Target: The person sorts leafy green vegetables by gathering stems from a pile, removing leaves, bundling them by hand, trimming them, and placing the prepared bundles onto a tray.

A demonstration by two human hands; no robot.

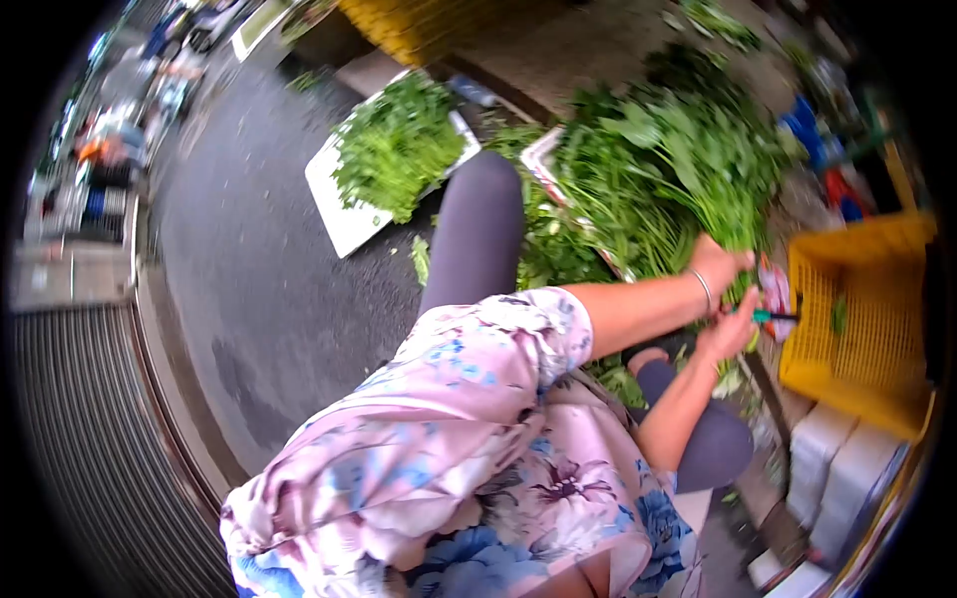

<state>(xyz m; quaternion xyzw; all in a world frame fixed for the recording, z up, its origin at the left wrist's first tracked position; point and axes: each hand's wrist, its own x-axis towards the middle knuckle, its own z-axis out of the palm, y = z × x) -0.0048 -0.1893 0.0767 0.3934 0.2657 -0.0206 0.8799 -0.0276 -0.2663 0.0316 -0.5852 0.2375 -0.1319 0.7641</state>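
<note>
My left hand (720, 267), with a bracelet at the wrist, is closed around the stems of a bunch of leafy greens (723, 184). The leaves spread away from me, above the larger pile. Just below it, my right hand (733, 327) is closed on a small tool with a green handle (762, 316) and a dark end, which looks like a knife. Its exact shape is blurred. The two hands are close together at the stem ends. More long-stemmed greens (623, 189) lie under and beside the bunch, on a white-edged tray (543, 151).
To the right stands a yellow plastic crate (847, 384) with a leaf inside. White foam boxes (832, 463) sit below it. Left of my knee, a white lid (344, 214) bears trimmed greens (399, 149). Another yellow crate (419, 30) is at the top. Loose leaves litter the wet ground.
</note>
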